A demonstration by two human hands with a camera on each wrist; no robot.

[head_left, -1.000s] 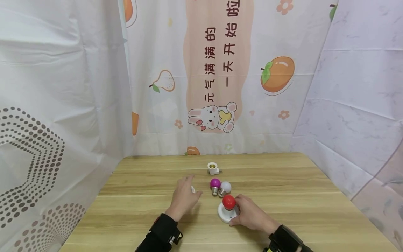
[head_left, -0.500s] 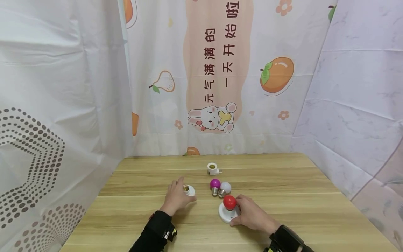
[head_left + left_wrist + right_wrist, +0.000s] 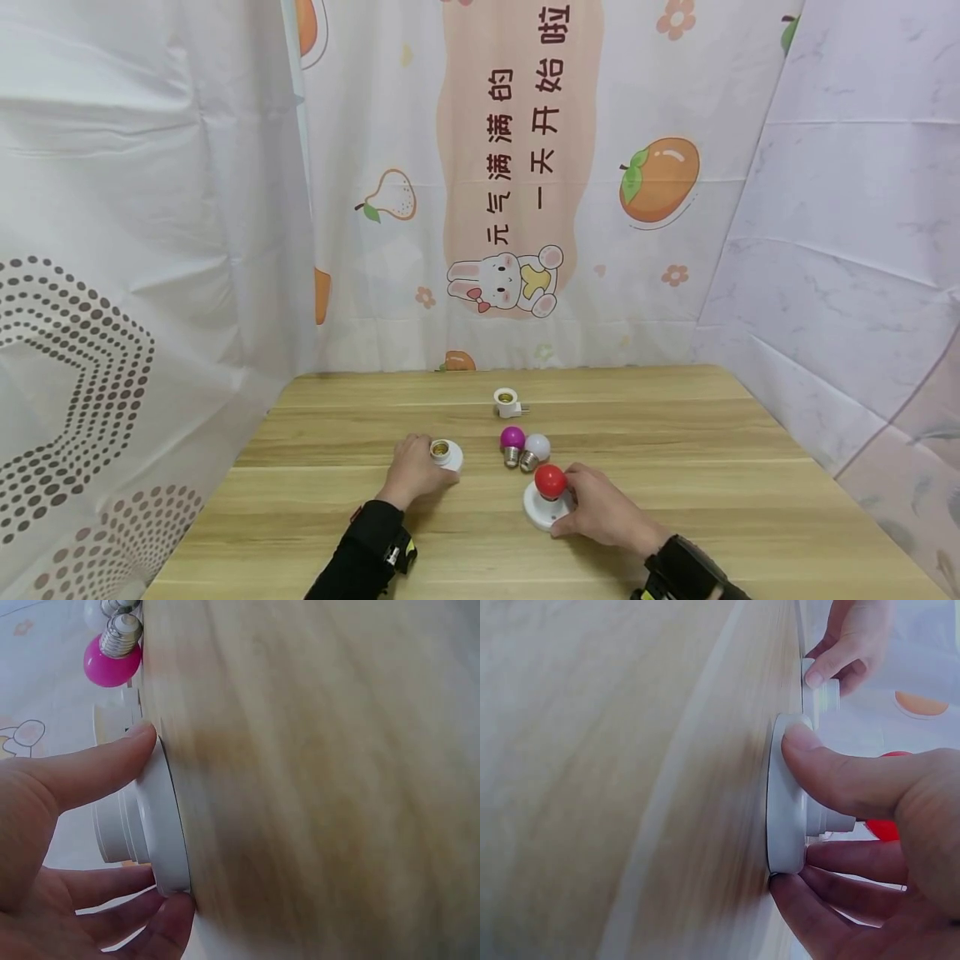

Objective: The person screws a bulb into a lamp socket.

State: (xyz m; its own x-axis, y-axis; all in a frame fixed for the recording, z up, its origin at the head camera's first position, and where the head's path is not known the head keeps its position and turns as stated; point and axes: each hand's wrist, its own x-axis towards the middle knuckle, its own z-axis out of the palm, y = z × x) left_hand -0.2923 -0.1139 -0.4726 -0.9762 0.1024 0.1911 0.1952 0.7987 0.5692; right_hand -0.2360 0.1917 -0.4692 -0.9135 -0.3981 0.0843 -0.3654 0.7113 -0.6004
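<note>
Head view: the left hand (image 3: 416,471) grips the left socket (image 3: 453,459) by its rim, the right hand (image 3: 602,510) likewise the right socket (image 3: 537,509) with its red bulb (image 3: 551,481), apparently to steady both on the table (image 3: 690,442).

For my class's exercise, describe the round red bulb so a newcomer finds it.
On the pale wooden table, the right hand grips a white disc-shaped lamp holder. The round red bulb stands in that holder, unlike the round purple bulb and round white bulb lying nearby.
</note>
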